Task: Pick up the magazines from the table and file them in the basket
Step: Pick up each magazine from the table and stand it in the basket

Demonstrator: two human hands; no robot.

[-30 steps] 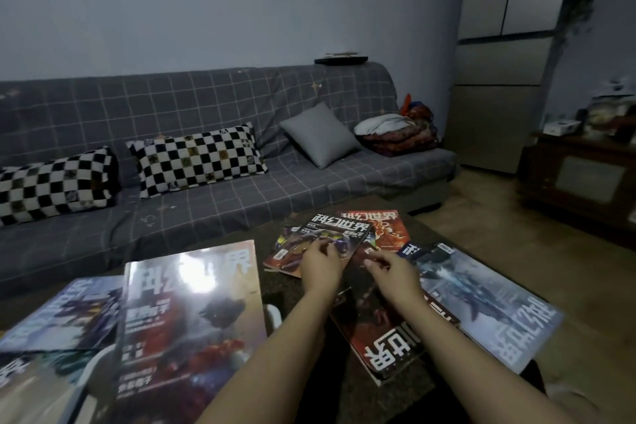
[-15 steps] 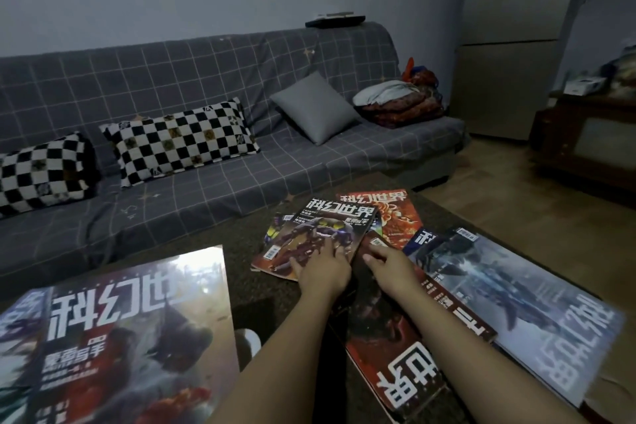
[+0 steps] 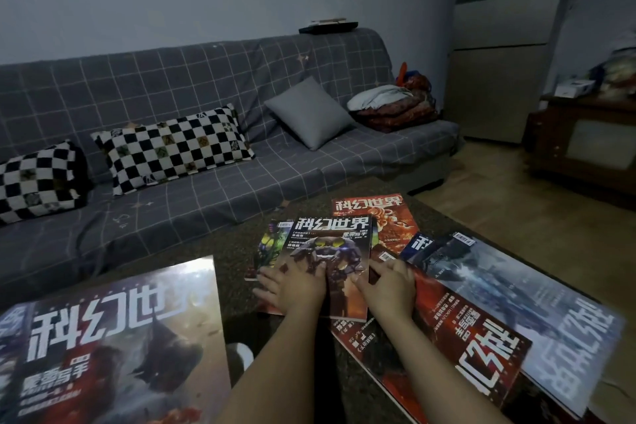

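1. Several magazines were spread over the tabletop (image 3: pixel 237 251), so filing looked barely started; no basket in view.
2. Robot-cover magazine (image 3: pixel 330 258) lay centre frame, on top of the pile.
3. Left hand (image 3: pixel 296 286) rested flat on its lower left, fingers relaxed.
4. Right hand (image 3: pixel 387 286) lay loosely on the red magazine (image 3: pixel 447 337), touching the robot cover's right edge, gripping nothing.

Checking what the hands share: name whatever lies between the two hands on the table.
In the head view, a robot-cover magazine lies between the left hand and right hand, both touching it.
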